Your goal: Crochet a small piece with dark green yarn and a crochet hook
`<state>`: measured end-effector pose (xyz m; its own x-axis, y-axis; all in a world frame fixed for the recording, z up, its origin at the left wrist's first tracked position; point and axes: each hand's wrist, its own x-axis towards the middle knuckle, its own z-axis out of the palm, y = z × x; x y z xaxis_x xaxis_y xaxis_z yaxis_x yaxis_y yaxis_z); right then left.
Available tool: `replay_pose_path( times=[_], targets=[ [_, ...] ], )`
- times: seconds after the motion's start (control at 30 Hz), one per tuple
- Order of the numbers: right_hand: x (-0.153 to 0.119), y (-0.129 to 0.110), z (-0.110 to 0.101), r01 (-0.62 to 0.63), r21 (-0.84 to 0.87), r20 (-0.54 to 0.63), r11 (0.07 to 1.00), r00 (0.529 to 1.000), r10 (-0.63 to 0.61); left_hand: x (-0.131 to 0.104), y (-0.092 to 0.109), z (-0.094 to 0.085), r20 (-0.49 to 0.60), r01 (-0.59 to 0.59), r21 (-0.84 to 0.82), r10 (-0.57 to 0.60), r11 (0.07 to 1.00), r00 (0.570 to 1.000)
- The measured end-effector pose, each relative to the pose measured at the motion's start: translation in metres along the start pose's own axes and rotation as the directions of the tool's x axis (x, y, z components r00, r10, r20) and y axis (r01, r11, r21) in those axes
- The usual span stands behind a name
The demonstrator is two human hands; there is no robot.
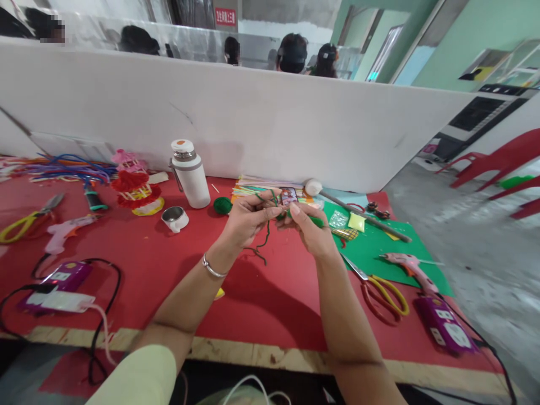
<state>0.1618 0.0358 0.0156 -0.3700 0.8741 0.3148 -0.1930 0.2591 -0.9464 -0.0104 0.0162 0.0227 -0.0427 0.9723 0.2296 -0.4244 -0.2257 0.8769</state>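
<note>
My left hand [248, 220] is closed in a pinch, with green yarn [267, 236] looped over its raised fingers and the loose tail dangling above the red tabletop. Close beside it, my right hand [311, 229] grips a crochet hook [318, 222] by its green handle. The two sets of fingertips almost meet, and the small bit of work between them is mostly hidden. Behind my left wrist lies a dark green ball of yarn [221, 206]. A phone [289, 195] with a lit screen is just beyond my fingers.
Left of my hands stand a white thermos [192, 177], its cup [174, 218] and a red-pink craft piece [130, 183]. Scissors [379, 292], a glue gun [411, 267] and a purple power strip [445, 326] lie right. A white partition [253, 124] closes the table's back.
</note>
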Motion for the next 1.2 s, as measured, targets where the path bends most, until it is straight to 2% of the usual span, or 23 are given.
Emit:
replay_pose_path(
  times=[0.1,0.2,0.3,0.37,0.47,0.57,0.63,0.7,0.83,1.2],
  targets=[
    [0.001,-0.001,0.001,0.067,-0.123,-0.059,0.99,0.995,-0.075,0.001,-0.002,-0.003,-0.003,-0.148,0.21,0.152,0.967,0.988],
    [0.002,-0.002,0.006,0.18,-0.251,-0.171,0.951,0.959,-0.227,0.0,-0.004,-0.001,-0.013,-0.243,0.393,0.269,0.887,0.963],
    [0.002,0.0,0.013,0.243,-0.39,-0.251,0.888,0.9,-0.357,-0.001,-0.007,0.003,-0.041,-0.224,0.397,0.261,0.89,0.964],
    [0.002,0.005,0.016,0.254,-0.378,-0.289,0.89,0.882,-0.374,0.0,-0.008,0.004,-0.068,-0.186,0.324,0.219,0.928,0.973],
    [0.005,0.015,0.013,0.212,-0.143,-0.297,0.967,0.923,-0.247,0.003,-0.005,-0.001,-0.082,-0.101,0.221,0.122,0.97,0.989],
    [0.01,0.024,0.002,0.106,0.143,-0.202,0.984,0.977,-0.076,0.005,0.005,-0.011,-0.034,-0.038,0.229,0.047,0.973,0.998],
    [0.013,0.027,-0.006,0.047,0.226,-0.131,0.973,0.991,-0.018,0.005,0.011,-0.017,0.022,0.006,0.259,-0.012,0.966,1.0],
    [0.014,0.027,-0.012,0.002,0.257,-0.087,0.966,0.996,0.022,0.004,0.017,-0.021,0.077,0.025,0.281,-0.048,0.959,0.996],
    [0.013,0.022,-0.018,-0.064,0.256,-0.051,0.964,0.996,0.08,0.002,0.023,-0.023,0.188,-0.054,0.318,-0.008,0.946,0.982],
    [0.008,0.015,-0.023,-0.126,0.24,0.062,0.963,0.991,0.115,0.003,0.023,-0.024,0.223,-0.1,0.414,0.006,0.905,0.975]
  ],
)
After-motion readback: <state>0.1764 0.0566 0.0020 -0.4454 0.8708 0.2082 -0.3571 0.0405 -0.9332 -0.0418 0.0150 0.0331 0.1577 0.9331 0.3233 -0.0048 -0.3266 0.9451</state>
